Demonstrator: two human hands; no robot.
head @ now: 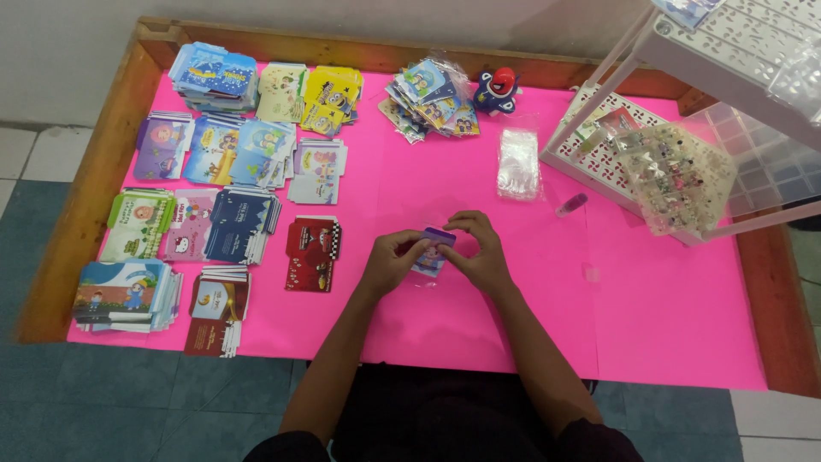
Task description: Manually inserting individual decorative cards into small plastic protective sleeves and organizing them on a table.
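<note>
Two hands, left hand (pixel 392 261) and right hand (pixel 481 252), pinch a small purple card packet (pixel 434 251) above the pink bench (pixel 513 325), midway from its near edge. Judged light, thin, bendable; grip by edges. Card stacks (pixel 214 214) lie far-left.

Card stacks (pixel 214 162) left on table (pixel 667 334); rack (pixel 650 162) right.

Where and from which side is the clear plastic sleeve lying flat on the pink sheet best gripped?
Probably by the near short edge of the clear plastic sleeve, coming from the person's side: it lies flat, lengthwise away from them, apart from the other things, with that edge nearest the right hand.
</note>
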